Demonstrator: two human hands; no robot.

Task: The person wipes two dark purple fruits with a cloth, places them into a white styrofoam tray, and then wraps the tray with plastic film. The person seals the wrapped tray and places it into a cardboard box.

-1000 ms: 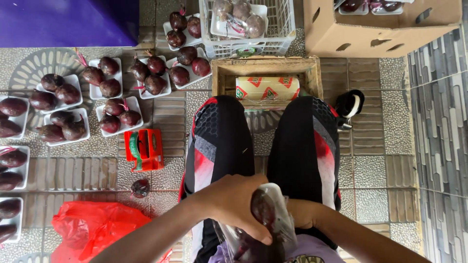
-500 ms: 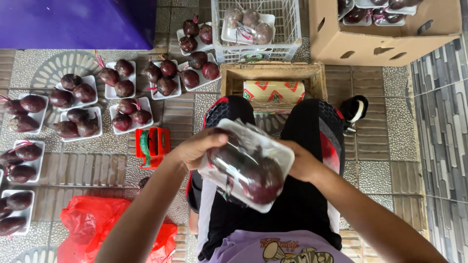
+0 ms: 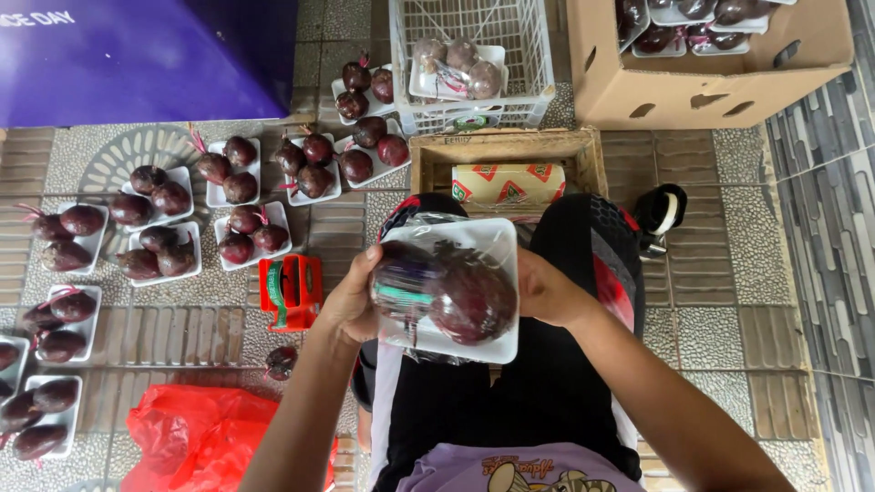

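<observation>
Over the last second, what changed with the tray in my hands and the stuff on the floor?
The white foam tray of dark red beets wrapped in clear film came up from low at your lap to above your knees and turned face up. Your left hand and right hand kept hold of its two sides throughout. The red tape dispenser, the wooden crate and the floor trays of beets stayed put.

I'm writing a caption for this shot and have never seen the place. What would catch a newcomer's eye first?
First, the white foam tray of dark red beetroots under clear wrap, held over the lap between the left hand and right hand. Next, the many open trays of beetroots spread over the tiled floor on the left. A red tape dispenser lies beside the person's knee, and a cardboard box of wrapped trays stands at top right.
</observation>
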